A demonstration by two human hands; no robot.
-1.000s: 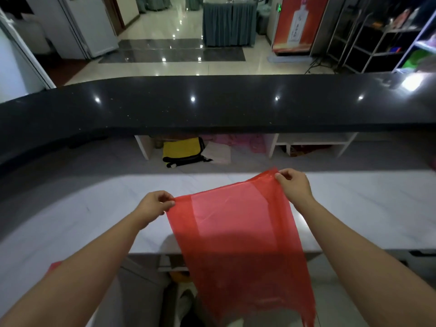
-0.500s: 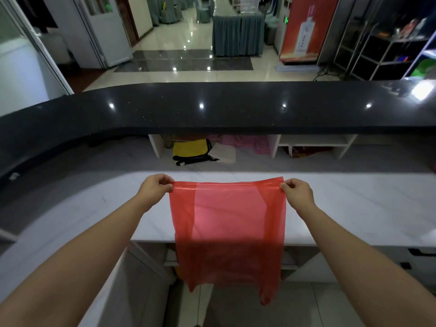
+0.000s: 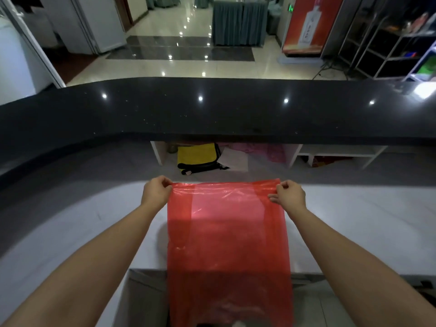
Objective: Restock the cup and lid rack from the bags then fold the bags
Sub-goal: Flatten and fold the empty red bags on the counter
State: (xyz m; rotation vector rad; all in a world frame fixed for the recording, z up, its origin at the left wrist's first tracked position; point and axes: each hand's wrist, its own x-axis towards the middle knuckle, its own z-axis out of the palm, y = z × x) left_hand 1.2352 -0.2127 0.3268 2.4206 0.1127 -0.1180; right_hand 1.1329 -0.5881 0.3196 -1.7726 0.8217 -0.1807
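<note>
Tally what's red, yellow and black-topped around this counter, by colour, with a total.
Red: 2, the red plastic bag and the red poster
Yellow: 1, the yellow bag
Black: 1, the black countertop
Total: 4

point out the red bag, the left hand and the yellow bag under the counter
red bag (image 3: pixel 226 232): head view, middle of the sheet.
left hand (image 3: pixel 157 193): head view, back of the hand.
yellow bag (image 3: pixel 197 155): head view, yellow front panel.

A pale marble counter (image 3: pixel 354 220) bears the upper part of a red plastic bag (image 3: pixel 226 223).
</note>
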